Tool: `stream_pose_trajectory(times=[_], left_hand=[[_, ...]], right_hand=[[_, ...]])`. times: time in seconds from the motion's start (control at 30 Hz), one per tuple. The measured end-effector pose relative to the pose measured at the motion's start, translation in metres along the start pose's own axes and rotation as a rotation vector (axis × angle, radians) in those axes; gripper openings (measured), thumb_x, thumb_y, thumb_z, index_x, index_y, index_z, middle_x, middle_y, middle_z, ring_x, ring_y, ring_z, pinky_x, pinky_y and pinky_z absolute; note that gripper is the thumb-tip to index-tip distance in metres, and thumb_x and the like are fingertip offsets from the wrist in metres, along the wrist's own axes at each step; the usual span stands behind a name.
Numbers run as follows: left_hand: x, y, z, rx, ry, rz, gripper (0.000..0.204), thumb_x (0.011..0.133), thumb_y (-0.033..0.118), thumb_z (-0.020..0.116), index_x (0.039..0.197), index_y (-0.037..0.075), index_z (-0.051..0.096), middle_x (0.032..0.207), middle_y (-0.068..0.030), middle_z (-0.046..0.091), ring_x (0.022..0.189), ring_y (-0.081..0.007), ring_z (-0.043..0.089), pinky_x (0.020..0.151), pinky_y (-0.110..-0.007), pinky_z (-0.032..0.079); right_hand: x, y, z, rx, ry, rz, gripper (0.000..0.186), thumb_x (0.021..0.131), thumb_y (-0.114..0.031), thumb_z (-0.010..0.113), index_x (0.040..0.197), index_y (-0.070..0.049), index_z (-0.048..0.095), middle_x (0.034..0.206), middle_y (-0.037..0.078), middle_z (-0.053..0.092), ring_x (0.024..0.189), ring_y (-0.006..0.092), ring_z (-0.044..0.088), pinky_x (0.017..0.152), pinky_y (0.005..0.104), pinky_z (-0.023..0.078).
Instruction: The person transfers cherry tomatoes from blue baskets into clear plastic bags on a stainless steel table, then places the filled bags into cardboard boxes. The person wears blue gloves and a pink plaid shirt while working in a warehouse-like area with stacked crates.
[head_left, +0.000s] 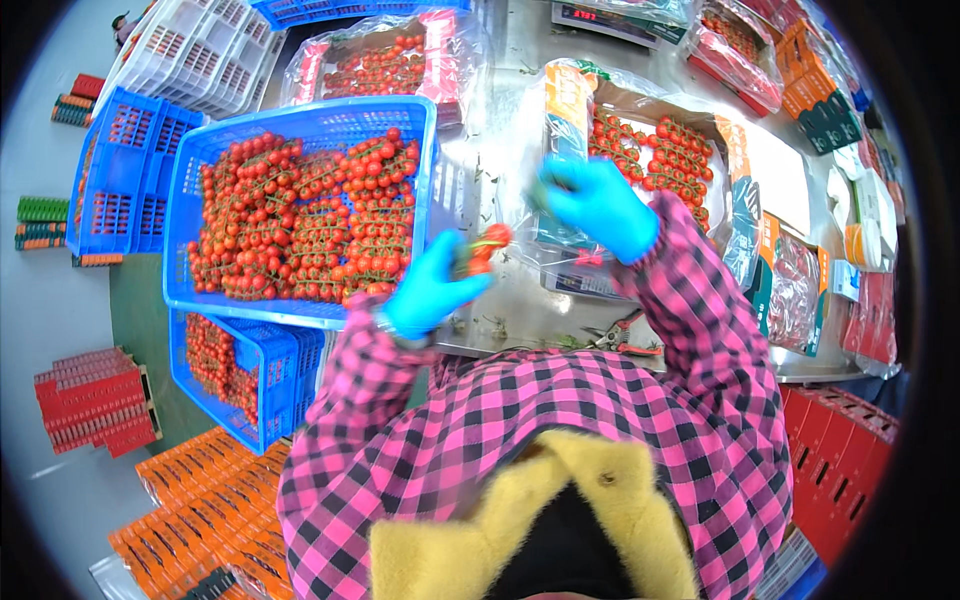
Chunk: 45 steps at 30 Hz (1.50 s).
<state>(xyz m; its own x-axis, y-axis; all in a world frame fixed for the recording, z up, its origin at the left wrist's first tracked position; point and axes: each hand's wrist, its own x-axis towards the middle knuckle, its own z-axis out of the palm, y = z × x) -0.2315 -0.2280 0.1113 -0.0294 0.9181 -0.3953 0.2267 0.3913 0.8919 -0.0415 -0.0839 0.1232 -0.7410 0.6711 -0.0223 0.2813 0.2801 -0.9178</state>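
My left hand (440, 285), in a blue glove, grips a short sprig of red cherry tomatoes (488, 245). It is just right of a blue crate (172, 250) heaped with tomato vines (300, 210). My right hand (590, 200), also gloved, is closed at the left side of an open plastic-lined carton (740, 150) holding rows of tomatoes (678, 165); whatever is at its blurred fingertips is too indistinct to name. Red-handled shears (620, 335) lie on the steel table (485, 180) near its front edge, with small green scraps scattered about.
Stacked blue (95, 170) and white crates (215, 50) stand at the left, another tomato crate (260, 375) below. More cartons (365, 65) sit at the back and right (800, 285), beside a scale (610, 22). Orange (185, 520) and red boxes (835, 460) are stacked off the table.
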Motion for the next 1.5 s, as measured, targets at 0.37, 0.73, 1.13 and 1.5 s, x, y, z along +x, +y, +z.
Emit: stream_pose_trajectory(times=[0.37,0.73,1.13,1.5], left_hand=[[0.118,0.076,0.057,-0.208,-0.251,0.51,0.038,0.067,0.013,0.069,0.097,0.006,0.046,0.088,-0.0099,0.057,0.077,-0.0182,0.054,0.068,-0.028,0.044],[0.207,0.008,0.165,1.189,-0.575,0.4,0.047,0.068,0.028,0.064,0.104,0.004,0.044,0.091,-0.0185,0.056,0.084,-0.0342,0.056,0.07,-0.042,0.046],[0.145,0.037,0.177,1.277,-0.385,0.576,0.073,0.079,0.035,0.049,0.137,0.008,0.014,0.142,-0.0113,0.013,0.132,-0.0284,0.012,0.101,-0.058,0.009],[0.13,-0.123,-0.243,1.27,0.439,-0.066,0.07,0.074,0.024,0.058,0.131,0.0,0.026,0.127,-0.0195,0.038,0.117,-0.0319,0.038,0.1,-0.04,0.028]], right_hand=[[-0.028,0.072,0.03,-0.408,0.009,0.047,0.028,0.079,-0.021,0.055,0.105,-0.01,0.054,0.091,0.011,0.054,0.084,0.0197,0.053,0.068,0.0309,0.044],[-0.108,0.192,-0.112,-0.796,-0.084,0.229,0.067,0.065,-0.016,0.061,0.128,-0.019,0.038,0.095,0.014,0.051,0.088,0.0307,0.051,0.077,0.0403,0.043],[-0.117,0.13,-0.102,-0.825,-0.127,0.084,0.068,0.077,-0.039,0.055,0.133,-0.011,0.028,0.131,0.02,0.033,0.12,0.0343,0.033,0.096,0.0472,0.028],[0.113,0.029,0.051,-0.21,-0.045,-0.248,0.027,0.081,-0.009,0.05,0.106,-0.005,0.057,0.094,0.014,0.059,0.088,0.0222,0.058,0.078,0.0308,0.045]])
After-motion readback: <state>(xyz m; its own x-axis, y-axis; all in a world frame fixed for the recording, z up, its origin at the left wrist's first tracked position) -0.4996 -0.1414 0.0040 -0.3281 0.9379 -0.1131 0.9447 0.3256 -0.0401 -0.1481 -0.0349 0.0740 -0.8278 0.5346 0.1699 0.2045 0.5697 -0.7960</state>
